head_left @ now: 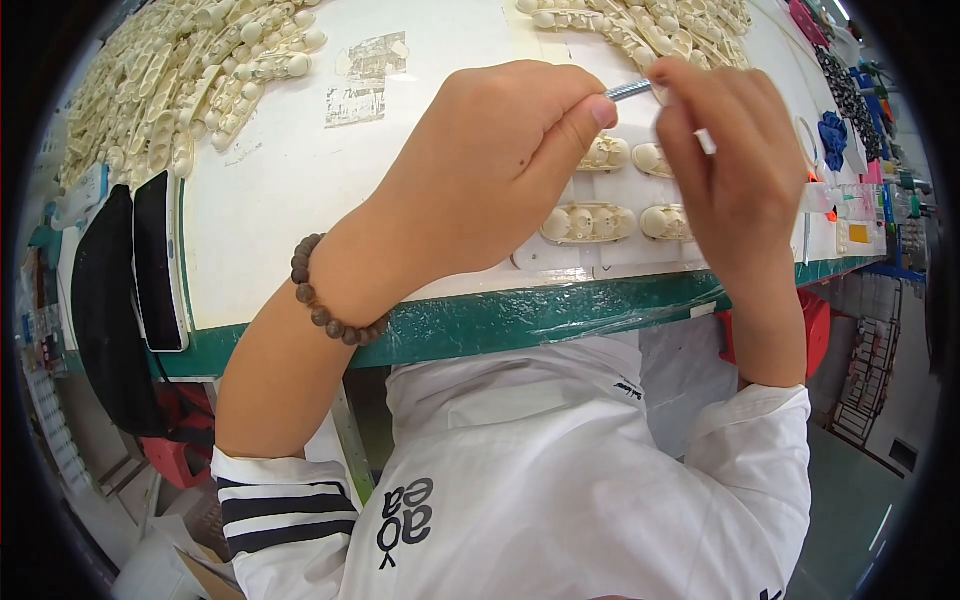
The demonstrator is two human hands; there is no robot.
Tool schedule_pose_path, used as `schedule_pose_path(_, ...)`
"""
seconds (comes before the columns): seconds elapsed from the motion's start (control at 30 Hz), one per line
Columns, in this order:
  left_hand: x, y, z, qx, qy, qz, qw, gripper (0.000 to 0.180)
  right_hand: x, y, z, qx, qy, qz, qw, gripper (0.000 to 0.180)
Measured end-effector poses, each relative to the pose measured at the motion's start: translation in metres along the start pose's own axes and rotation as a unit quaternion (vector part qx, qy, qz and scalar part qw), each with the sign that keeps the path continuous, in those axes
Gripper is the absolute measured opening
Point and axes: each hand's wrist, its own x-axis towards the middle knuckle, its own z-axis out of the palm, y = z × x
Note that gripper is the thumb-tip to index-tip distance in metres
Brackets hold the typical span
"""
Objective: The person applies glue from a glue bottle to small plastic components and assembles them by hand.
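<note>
My left hand (500, 150) is closed, pinching one end of a short, thin grey metallic rod (629, 90) between thumb and forefinger. The fingertips of my right hand (740, 175) meet the rod's other end, and they are slightly blurred. A small white patch shows between the right fingers; I cannot tell what it is. Below both hands, cream plastic pieces with rounded domes sit in rows on the table, among them a whole oblong piece (588, 223) and one partly covered by my right hand (662, 222). Another piece (605, 154) lies behind, beside my left thumb.
Heaps of similar cream parts cover the far left (210, 70) and far middle (640, 25). A phone (160, 260) and a black pouch (103, 290) lie at the left edge. The table's green front edge (480, 320) runs before me. A red stool (815, 330) stands at right.
</note>
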Motion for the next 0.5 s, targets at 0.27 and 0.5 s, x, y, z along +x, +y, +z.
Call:
schedule_pose_path(0.27, 0.001, -0.016, -0.01, 0.085, -0.074, 0.014, 0.994, 0.013, -0.026, -0.003, 0.002, -0.03, -0.134, -0.012, 0.99, 0.025)
schedule_pose_path(0.5, 0.003, -0.022, -0.014, 0.076, -0.106, 0.034, 0.991, 0.017, -0.029, 0.0, 0.003, -0.075, -0.162, -0.028, 0.983, 0.027)
